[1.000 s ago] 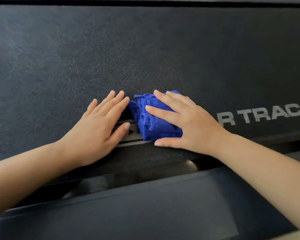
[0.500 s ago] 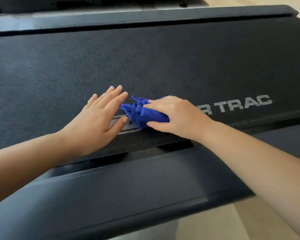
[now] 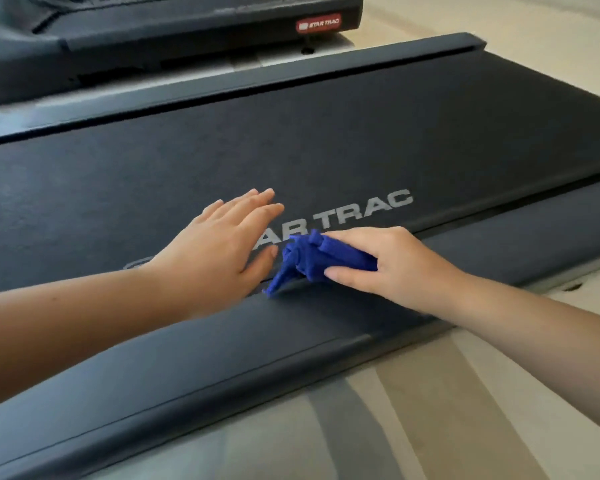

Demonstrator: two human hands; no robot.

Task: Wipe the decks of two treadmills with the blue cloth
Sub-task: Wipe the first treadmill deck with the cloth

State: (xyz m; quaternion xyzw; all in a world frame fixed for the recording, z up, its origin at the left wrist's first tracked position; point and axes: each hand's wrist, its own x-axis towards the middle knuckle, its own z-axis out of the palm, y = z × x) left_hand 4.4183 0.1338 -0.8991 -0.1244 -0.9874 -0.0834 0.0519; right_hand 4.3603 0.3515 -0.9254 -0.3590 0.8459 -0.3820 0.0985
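**R grip pinching cloth at near edge of belt, L grip flat beside it**

The right grip [image 3: 395,268] is curled round the blue cloth [image 3: 312,261]. The thumb is on the near side, the fingers lie over the top, and the cloth is bunched up btw. them. Most of the cloth sticks out to the left of the fingertips, twd. the other hand, in a crumpled wad. One thin tail trails down-left and ends on the seam btw. the belt and the near side rail [image 3: 222,341]. The wad sits on the near edge of the treadmill deck [image 3: 291,150], just under the "AR" of the white STAR TRAC lettering [image 3: 364,209].

The left grip [image 3: 219,251] holds nothing. Its fingers are straight and close together, palm down on the belt, covering the start of the lettering. Its thumb tip is just beside the left end of the cloth; can't tell if they touch.

Both forearms come in from the near side, across the side rail.

Behind the deck, past its far rail, is a second treadmill [image 3: 187,39] w/ a red badge [image 3: 319,25] at its end. Pale floor [image 3: 465,393] shows near-right and top-right.
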